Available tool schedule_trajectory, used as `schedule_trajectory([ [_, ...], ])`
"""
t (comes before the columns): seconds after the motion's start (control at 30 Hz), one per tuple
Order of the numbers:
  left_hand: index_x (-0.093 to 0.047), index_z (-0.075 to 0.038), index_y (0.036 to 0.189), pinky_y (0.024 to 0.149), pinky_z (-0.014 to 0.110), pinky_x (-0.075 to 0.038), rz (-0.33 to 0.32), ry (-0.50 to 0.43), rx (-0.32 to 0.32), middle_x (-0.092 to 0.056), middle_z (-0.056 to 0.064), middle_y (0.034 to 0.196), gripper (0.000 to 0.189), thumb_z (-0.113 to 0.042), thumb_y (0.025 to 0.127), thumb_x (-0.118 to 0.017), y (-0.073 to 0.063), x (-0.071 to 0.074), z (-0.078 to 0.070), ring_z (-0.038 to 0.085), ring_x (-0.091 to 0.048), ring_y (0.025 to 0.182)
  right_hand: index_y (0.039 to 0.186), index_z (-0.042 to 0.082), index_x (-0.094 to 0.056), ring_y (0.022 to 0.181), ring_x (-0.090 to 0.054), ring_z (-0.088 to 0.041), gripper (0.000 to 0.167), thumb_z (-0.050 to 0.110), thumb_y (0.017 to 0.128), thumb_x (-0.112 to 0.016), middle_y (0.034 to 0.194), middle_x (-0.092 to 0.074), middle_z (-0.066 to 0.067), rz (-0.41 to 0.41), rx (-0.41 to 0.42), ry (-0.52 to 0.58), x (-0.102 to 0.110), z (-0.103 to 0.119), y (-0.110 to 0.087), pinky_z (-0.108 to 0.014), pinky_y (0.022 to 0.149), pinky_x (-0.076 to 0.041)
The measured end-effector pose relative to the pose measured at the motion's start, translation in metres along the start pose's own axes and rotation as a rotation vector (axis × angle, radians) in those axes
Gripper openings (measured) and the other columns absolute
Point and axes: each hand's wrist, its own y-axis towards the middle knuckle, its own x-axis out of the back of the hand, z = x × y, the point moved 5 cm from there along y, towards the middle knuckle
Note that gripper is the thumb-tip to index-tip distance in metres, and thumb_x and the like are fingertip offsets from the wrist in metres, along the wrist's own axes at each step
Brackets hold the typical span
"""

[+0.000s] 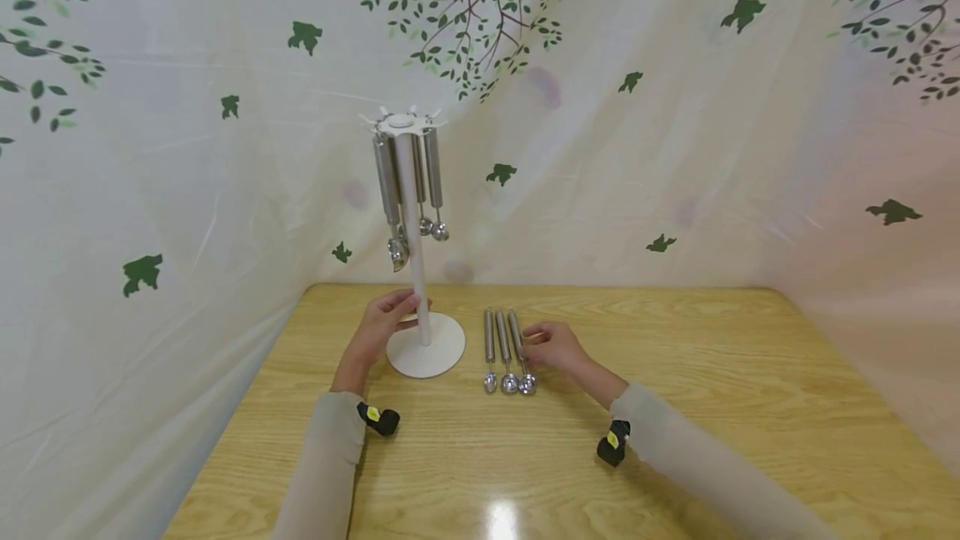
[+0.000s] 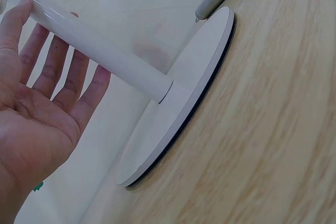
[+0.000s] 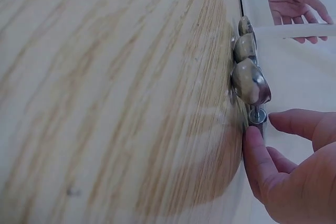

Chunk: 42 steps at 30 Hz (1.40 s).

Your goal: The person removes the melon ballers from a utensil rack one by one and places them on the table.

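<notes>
With the left hand (image 1: 384, 319) resting open-fingered against the pole of the tall white round-based utensil stand (image 1: 420, 273) and the right hand (image 1: 551, 346) lightly pinching the nearest of three steel scoops (image 1: 517, 348) lying on the wooden worktop (image 1: 675, 407), a careless lift could nudge its neighbours or tip the loosely steadied stand.

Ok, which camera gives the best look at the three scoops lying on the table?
The head view: all three scoops lie whole, side by side, right hand at their handles. The right wrist view shows only their bowls close up; the left wrist view shows none.
</notes>
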Motion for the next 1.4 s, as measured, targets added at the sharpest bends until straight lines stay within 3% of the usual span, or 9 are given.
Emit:
schedule_trajectory([
  [0.1, -0.058, 0.007, 0.136, 0.105, 0.05, -0.054, 0.002, -0.009, -0.004, -0.065, 0.026, 0.132, 0.043, -0.023, 0.106, -0.058, 0.001, 0.001, 0.001, 0.009, -0.069, 0.109, 0.121, -0.015, -0.062, 0.08, -0.071, -0.02, 0.037, -0.005, 0.087, -0.072, 0.108, -0.068, -0.03, -0.003, -0.002, 0.001, -0.001, 0.0, 0.0, -0.035, 0.077, -0.065],
  [0.33, -0.058, 0.008, 0.135, 0.107, 0.054, -0.052, 0.012, -0.031, -0.021, -0.076, -0.005, 0.109, 0.044, -0.023, 0.105, -0.059, 0.001, 0.001, 0.0, 0.007, -0.069, 0.105, 0.122, -0.015, -0.061, 0.077, -0.07, -0.017, 0.036, -0.006, 0.088, -0.071, 0.107, -0.068, -0.027, -0.002, -0.029, 0.022, -0.003, 0.003, 0.001, -0.034, 0.075, -0.065],
  [0.53, -0.058, 0.008, 0.135, 0.107, 0.053, -0.053, 0.013, -0.037, -0.011, -0.076, -0.003, 0.111, 0.045, -0.024, 0.105, -0.06, -0.001, 0.0, -0.003, 0.006, -0.07, 0.105, 0.124, -0.011, -0.062, 0.08, -0.07, -0.017, 0.035, -0.001, 0.091, -0.071, 0.108, -0.068, -0.024, 0.004, -0.04, -0.004, -0.001, 0.006, 0.001, -0.035, 0.076, -0.065],
  [0.67, -0.06, 0.005, 0.135, 0.106, 0.05, -0.054, 0.014, -0.046, 0.0, -0.076, -0.007, 0.109, 0.044, -0.026, 0.104, -0.061, -0.002, 0.001, -0.002, 0.006, -0.069, 0.105, 0.125, -0.01, -0.062, 0.083, -0.071, -0.019, 0.035, 0.001, 0.093, -0.07, 0.11, -0.067, -0.025, 0.016, -0.036, -0.015, 0.001, 0.006, 0.002, -0.037, 0.077, -0.064],
  [1.07, -0.072, -0.015, 0.119, 0.103, 0.047, -0.056, 0.029, -0.087, -0.024, -0.077, -0.007, 0.108, 0.021, -0.023, 0.103, -0.062, -0.002, 0.002, -0.002, 0.007, -0.07, 0.105, 0.126, -0.009, -0.061, 0.087, -0.07, -0.021, 0.036, 0.002, 0.093, -0.069, 0.116, -0.067, -0.026, -0.001, -0.053, -0.015, 0.005, 0.008, 0.006, -0.036, 0.079, -0.064],
  [1.4, -0.068, -0.007, 0.127, 0.103, 0.045, -0.057, 0.024, -0.071, -0.014, -0.076, -0.01, 0.107, 0.031, -0.025, 0.103, -0.062, -0.002, 0.001, -0.001, 0.006, -0.07, 0.106, 0.133, -0.01, -0.058, 0.109, -0.068, -0.041, 0.04, 0.003, 0.096, -0.064, 0.124, -0.064, -0.03, 0.019, -0.007, -0.028, 0.01, 0.026, 0.01, -0.047, 0.093, -0.06],
])
